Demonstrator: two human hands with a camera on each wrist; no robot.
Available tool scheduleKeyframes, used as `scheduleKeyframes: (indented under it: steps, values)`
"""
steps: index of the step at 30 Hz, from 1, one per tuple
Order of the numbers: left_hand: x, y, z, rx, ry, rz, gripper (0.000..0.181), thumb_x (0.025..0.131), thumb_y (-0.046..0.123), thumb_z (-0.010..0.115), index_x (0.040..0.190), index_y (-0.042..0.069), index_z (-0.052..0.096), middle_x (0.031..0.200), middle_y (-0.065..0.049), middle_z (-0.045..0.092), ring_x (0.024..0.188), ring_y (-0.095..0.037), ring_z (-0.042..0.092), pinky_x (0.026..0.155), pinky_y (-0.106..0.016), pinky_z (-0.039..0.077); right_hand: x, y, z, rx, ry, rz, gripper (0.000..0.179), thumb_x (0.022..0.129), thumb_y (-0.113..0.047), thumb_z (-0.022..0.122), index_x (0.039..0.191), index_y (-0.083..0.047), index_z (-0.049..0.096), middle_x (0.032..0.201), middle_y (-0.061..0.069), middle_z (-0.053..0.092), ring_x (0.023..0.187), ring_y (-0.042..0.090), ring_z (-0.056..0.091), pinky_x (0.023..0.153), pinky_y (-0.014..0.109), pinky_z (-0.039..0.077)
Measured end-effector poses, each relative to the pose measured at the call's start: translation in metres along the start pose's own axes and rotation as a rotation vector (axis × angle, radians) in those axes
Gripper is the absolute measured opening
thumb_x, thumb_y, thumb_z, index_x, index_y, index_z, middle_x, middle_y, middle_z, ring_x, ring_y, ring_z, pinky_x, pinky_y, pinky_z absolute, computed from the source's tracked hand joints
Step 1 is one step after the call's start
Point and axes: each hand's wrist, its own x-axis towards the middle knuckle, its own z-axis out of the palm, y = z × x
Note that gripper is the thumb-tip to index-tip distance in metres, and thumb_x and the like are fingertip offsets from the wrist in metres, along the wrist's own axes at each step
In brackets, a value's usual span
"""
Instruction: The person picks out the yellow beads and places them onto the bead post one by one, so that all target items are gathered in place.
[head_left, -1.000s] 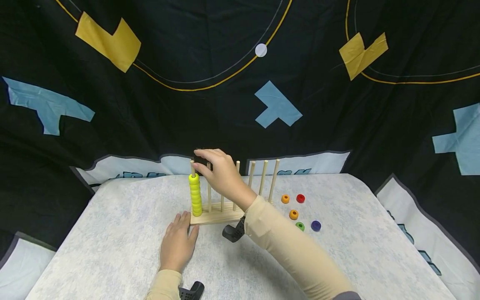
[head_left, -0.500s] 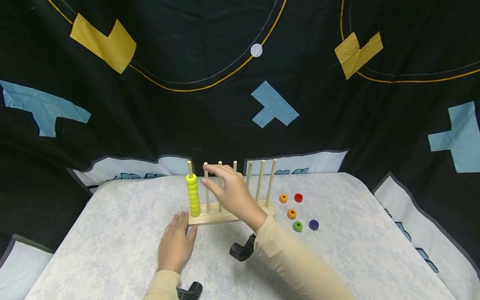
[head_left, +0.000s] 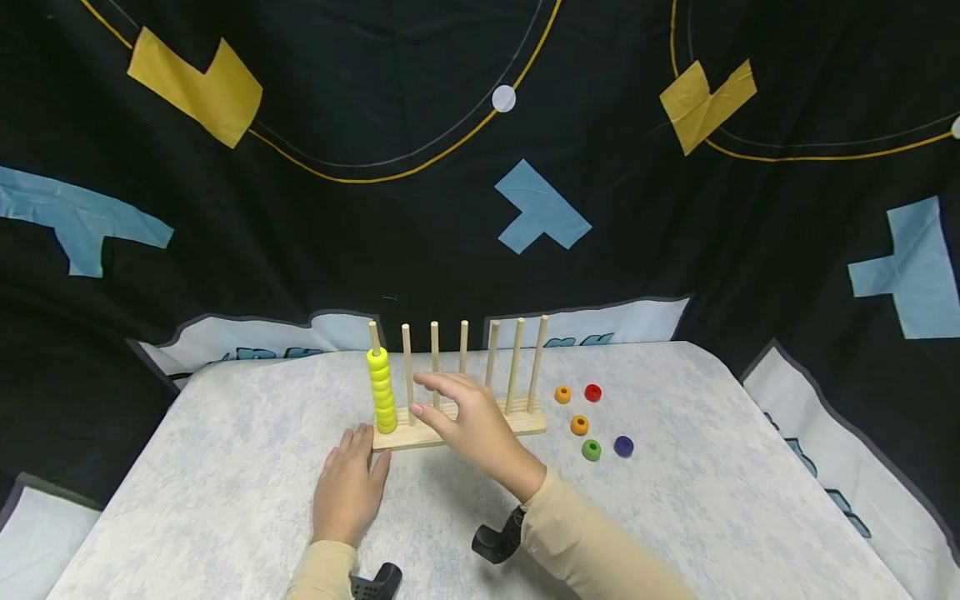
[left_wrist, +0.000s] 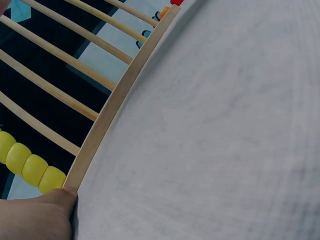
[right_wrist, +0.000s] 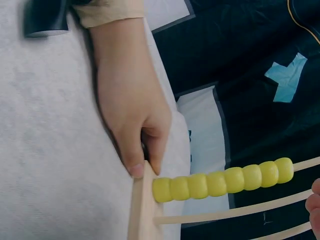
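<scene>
A wooden peg stand (head_left: pixel 420 435) with several upright pegs sits on the table. Yellow beads (head_left: pixel 381 390) are stacked on its leftmost peg, whose bare tip shows above them. My left hand (head_left: pixel 347 487) rests on the table at the stand's left end; in the right wrist view, thumb and finger of that left hand (right_wrist: pixel 132 95) grip the end of the base from both sides. Over the front of the stand, right of the yellow stack, is my right hand (head_left: pixel 480 425). Its thumb and fingers are spread apart with nothing between them.
Loose beads lie right of the stand: two orange, one of them (head_left: pixel 579 425) nearer, a red bead (head_left: pixel 592 392), a green bead (head_left: pixel 591 450) and a purple bead (head_left: pixel 623 447). A black patterned cloth (head_left: pixel 420 233) hangs behind the table (head_left: pixel 225 483).
My right hand has drawn back from the top of the yellow-bead peg, moving down and to the right. The left hand has stayed at the stand's end.
</scene>
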Motion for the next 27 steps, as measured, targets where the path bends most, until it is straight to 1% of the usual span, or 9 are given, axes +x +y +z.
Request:
scheduleKeyframes:
  steps: [5, 10, 12, 17, 21, 27]
  values:
    - [0.0, -0.001, 0.0, -0.003, -0.01, -0.001, 0.063, 0.102, 0.034, 0.053, 0.15, -0.003, 0.037, 0.157, -0.021, 0.037, 0.15, -0.04, 0.026, 0.124, -0.057, 0.017, -0.014, 0.003, 0.0, -0.001, -0.071, 0.044, 0.043, 0.095, -0.03, 0.068, 0.133, -0.011, 0.063, 0.133, 0.003, 0.066, 0.127, 0.018, 0.059, 0.108, 0.037, 0.05]
    - [-0.001, -0.001, 0.0, 0.002, -0.006, 0.004, 0.062, 0.102, 0.034, 0.053, 0.15, -0.002, 0.037, 0.157, -0.021, 0.037, 0.15, -0.04, 0.027, 0.124, -0.057, 0.018, -0.028, 0.01, 0.0, 0.014, -0.109, 0.085, 0.042, 0.096, -0.033, 0.067, 0.134, -0.015, 0.063, 0.135, 0.0, 0.065, 0.128, 0.016, 0.058, 0.109, 0.039, 0.049]
    - [0.0, -0.001, 0.0, 0.004, 0.001, 0.005, 0.062, 0.102, 0.033, 0.053, 0.15, -0.003, 0.037, 0.156, -0.021, 0.037, 0.149, -0.041, 0.027, 0.124, -0.057, 0.018, -0.033, 0.014, 0.0, 0.004, -0.117, 0.1, 0.042, 0.096, -0.036, 0.066, 0.134, -0.017, 0.062, 0.135, -0.001, 0.064, 0.129, 0.016, 0.058, 0.11, 0.04, 0.048]
    - [0.0, -0.002, 0.001, 0.004, 0.026, 0.012, 0.062, 0.102, 0.031, 0.053, 0.149, -0.005, 0.037, 0.156, -0.023, 0.037, 0.149, -0.041, 0.028, 0.124, -0.057, 0.019, -0.045, 0.026, -0.002, -0.009, -0.139, 0.143, 0.044, 0.097, -0.042, 0.062, 0.137, -0.022, 0.06, 0.138, -0.003, 0.062, 0.13, 0.015, 0.057, 0.109, 0.04, 0.049]
    - [-0.001, -0.003, 0.001, -0.005, 0.047, 0.02, 0.062, 0.101, 0.031, 0.054, 0.149, -0.005, 0.038, 0.156, -0.024, 0.037, 0.148, -0.043, 0.029, 0.123, -0.057, 0.019, -0.054, 0.037, -0.006, -0.008, -0.156, 0.18, 0.046, 0.098, -0.044, 0.06, 0.138, -0.02, 0.059, 0.14, -0.003, 0.06, 0.132, 0.016, 0.055, 0.108, 0.04, 0.05]
    - [-0.003, -0.002, -0.002, -0.026, 0.115, 0.041, 0.066, 0.098, 0.032, 0.059, 0.148, -0.005, 0.039, 0.155, -0.025, 0.039, 0.147, -0.045, 0.029, 0.123, -0.058, 0.019, -0.063, 0.049, -0.018, -0.014, -0.161, 0.255, 0.048, 0.098, -0.047, 0.059, 0.138, -0.021, 0.059, 0.142, -0.003, 0.059, 0.135, 0.017, 0.052, 0.109, 0.042, 0.049]
